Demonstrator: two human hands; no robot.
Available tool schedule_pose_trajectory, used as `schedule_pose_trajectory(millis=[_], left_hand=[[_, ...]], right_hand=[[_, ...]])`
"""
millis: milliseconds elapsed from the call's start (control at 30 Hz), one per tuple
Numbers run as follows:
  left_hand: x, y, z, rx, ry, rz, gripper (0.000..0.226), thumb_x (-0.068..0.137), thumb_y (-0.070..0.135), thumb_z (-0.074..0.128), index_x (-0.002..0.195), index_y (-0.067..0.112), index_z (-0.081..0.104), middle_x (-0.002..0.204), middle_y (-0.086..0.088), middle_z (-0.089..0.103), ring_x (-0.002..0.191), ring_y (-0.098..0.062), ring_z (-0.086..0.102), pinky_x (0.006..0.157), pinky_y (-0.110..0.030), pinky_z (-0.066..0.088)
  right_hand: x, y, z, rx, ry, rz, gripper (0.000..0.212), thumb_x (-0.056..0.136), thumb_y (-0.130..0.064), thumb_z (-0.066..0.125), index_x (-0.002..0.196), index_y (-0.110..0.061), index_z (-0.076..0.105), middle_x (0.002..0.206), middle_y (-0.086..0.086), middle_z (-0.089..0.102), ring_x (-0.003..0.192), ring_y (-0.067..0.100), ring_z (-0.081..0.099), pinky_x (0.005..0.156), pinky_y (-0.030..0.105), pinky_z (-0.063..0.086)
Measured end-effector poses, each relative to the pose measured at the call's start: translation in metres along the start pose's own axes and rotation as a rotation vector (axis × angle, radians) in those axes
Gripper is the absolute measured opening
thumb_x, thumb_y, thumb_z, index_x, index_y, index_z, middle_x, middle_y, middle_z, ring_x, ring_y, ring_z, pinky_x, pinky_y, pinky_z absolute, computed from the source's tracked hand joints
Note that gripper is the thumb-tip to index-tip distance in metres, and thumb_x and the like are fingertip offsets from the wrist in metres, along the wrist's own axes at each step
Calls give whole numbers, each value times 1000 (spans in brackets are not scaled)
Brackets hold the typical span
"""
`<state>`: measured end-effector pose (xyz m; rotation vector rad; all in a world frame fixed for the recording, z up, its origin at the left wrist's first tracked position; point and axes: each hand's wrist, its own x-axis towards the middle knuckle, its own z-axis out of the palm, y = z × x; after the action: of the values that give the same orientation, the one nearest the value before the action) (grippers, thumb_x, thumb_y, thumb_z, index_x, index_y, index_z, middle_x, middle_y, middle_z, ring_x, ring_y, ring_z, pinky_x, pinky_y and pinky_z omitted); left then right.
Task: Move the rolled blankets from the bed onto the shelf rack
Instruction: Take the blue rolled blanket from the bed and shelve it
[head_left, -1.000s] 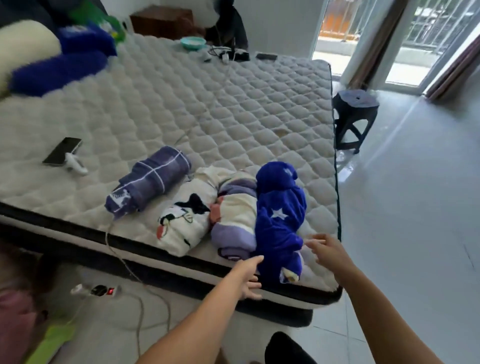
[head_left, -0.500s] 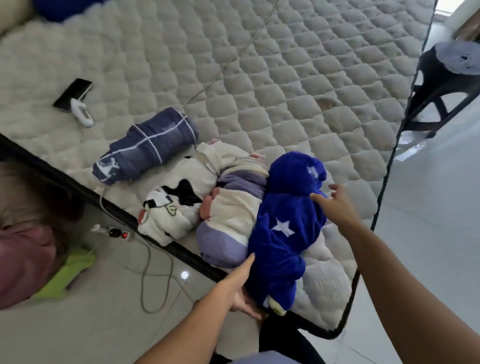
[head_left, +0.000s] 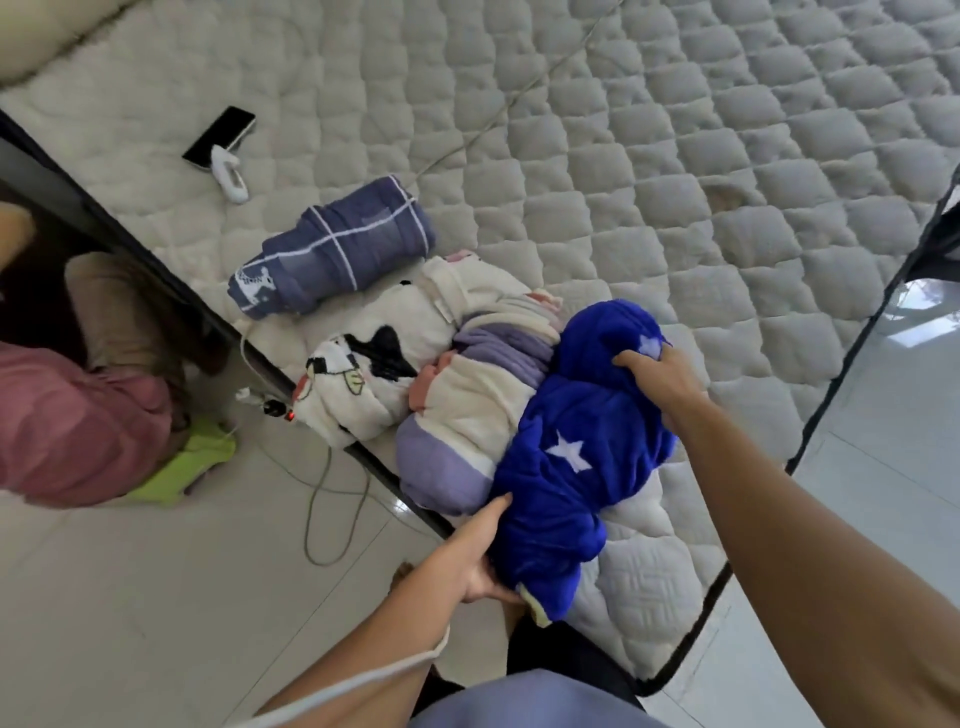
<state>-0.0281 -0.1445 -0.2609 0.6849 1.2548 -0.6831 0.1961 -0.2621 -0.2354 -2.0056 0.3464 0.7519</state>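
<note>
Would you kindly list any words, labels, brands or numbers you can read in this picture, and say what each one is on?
No text here can be read.
Grey-blue checked blanket: white print at its near end, too blurred to tell whether it is lettering.
Cream cartoon blanket: a drawing only, no words.
Blue blanket, gripped by the left hand and right hand: white stars only.
Phone: dark screen, nothing legible.

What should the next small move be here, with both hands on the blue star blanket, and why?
Probably lift the blue star blanket straight up off the mattress. The left hand cups its near end and the right hand grips its far end, so both ends look secured. It presses against the cream-and-purple roll, so lifting rather than dragging should leave that neighbour undisturbed.
</note>
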Motion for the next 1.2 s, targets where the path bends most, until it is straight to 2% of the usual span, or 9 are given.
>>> schedule_pose_trajectory(millis=[167,367,500,667,767,833,967,1133,1200], left_hand=[[-11,-14,-5,27,24,90,48,90,40,57,132,19,48,128,-13,58,109,-33,60,68,-48,58],[-39,-16,-17,25,-10,214,50,84,29,62,131,18,50,126,-11,58,112,-31,59,74,-46,58],[-73,-7,-28,-104,-77,373,40,88,24,60,125,18,48,114,-9,54,103,-30,55,69,-46,56],[-122,-23,-90,-283,-41,551,36,87,23,57,122,18,50,116,-10,54,106,-32,57,66,-46,55],[-147,-65,-145,-466,70,657,36,88,25,59,122,16,51,124,-10,56,108,-32,58,67,-44,55],[-164,-108,-182,-633,128,760,34,89,27,59,121,18,54,122,-9,59,100,-28,59,67,-40,52],[-196,-208,-253,-903,232,938,36,88,40,61,120,25,57,123,-4,62,96,-24,63,82,-41,49],[-227,-341,-322,-1130,383,1090,57,81,65,57,129,36,53,131,6,60,117,-22,60,87,-45,54],[-238,-390,-344,-1228,442,1144,58,79,66,59,129,38,54,134,7,58,121,-23,58,97,-50,51]], right_hand=[[-49,7,-3,172,85,-132,25,84,-18,60,107,-9,56,93,2,55,72,11,48,60,27,40],[-116,-26,-10,228,141,-331,19,80,-15,62,95,-5,55,80,-2,54,85,24,53,79,42,47],[-166,-78,2,232,73,-600,27,75,-16,64,90,2,51,77,7,53,72,20,49,69,37,45],[-246,-118,66,203,-165,-897,35,66,-22,67,81,2,47,74,8,51,70,21,49,67,41,47],[-302,-113,115,182,-334,-1004,22,68,-18,69,71,-9,50,66,-5,53,69,18,49,67,38,45],[-345,-101,147,147,-480,-1052,19,71,-13,70,71,-14,51,66,-9,56,71,16,53,70,40,49],[-443,-66,204,95,-775,-1165,27,70,-8,73,86,3,54,86,25,64,75,18,57,76,47,53],[-570,-4,264,-33,-1160,-1282,20,65,-12,74,76,-11,57,78,8,65,77,18,60,78,45,52],[-618,19,284,-77,-1315,-1301,20,69,-6,74,80,-8,58,85,15,68,83,31,65,82,49,55]])
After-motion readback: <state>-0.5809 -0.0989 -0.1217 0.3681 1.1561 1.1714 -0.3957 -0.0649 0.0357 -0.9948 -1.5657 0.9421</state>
